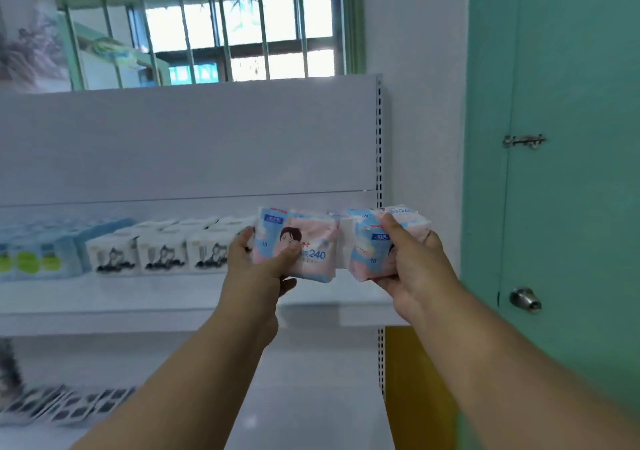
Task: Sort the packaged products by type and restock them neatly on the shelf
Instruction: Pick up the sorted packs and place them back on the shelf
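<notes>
The left hand (258,262) is closed on a soft pink-and-blue plastic pack printed with "240" (304,243), thumb across its front face and fingers behind and beneath it. The right hand (414,259) is clamped on a second pink-and-blue plastic pack of the same design (372,242), thumb pressed over its top front edge, fingers wrapped under its right end. Both packs are held side by side, close together with a narrow gap between them, above the right end of the white metal shelf board (138,297); whether either pack touches the board cannot be told.

On that same board, just left of the left hand, stand rows of white square packs with a dark figure printed on the front (162,254), three across at the front with more behind. Further left sit pale blue packs with green round marks (34,255), blurred. The stretch of board under and behind the held packs is bare. Behind rises the white back panel (190,145), with a slotted upright post (379,138) at its right edge.

On the lower shelf level at bottom left lie flat white packets with dark rectangular patches (69,404), blurred. To the right stands a mint-green door (571,207) with a metal round knob (524,299) and a slide bolt (524,141). Above the shelving is a barred window (225,34).
</notes>
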A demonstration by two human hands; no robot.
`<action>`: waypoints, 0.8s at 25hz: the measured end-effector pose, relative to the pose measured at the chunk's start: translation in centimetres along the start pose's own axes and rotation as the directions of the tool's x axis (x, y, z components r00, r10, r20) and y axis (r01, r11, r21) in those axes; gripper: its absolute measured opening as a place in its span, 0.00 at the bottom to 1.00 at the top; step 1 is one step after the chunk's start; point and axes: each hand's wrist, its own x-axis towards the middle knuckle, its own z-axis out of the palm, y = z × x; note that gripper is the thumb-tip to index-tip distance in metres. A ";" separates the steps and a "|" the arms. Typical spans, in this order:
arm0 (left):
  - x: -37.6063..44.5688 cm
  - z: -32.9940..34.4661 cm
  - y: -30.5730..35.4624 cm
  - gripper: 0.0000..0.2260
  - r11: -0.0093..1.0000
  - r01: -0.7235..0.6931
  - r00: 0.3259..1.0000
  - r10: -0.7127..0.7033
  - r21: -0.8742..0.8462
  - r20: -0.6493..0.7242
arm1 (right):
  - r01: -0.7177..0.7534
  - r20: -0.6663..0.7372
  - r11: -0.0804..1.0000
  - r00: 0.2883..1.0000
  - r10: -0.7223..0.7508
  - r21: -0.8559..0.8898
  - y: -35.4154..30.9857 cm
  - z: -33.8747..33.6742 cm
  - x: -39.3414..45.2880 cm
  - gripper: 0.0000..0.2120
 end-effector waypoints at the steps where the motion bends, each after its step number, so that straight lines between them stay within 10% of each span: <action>1: 2.3 0.2 -0.1 0.33 1.000 0.001 0.999 -0.001 0.014 0.052 | 0.010 -0.025 1.000 1.000 -0.010 -0.015 0.3 0.7 2.1 0.15; 11: 15.8 0.7 -6.0 0.13 0.905 0.072 0.990 -0.116 0.420 0.080 | -0.098 -0.227 0.917 0.974 0.008 -0.387 7.7 3.1 16.8 0.43; 17: 17.5 0.3 -5.2 0.38 0.635 -0.021 0.990 -0.093 0.772 0.103 | -0.078 -0.163 0.470 0.976 -0.142 -0.879 6.9 0.3 18.2 0.45; 20: 17.6 1.1 -5.0 0.42 0.545 -0.162 0.981 -0.002 0.823 0.195 | 0.014 0.033 0.666 0.999 0.016 -0.746 6.5 -0.7 18.0 0.32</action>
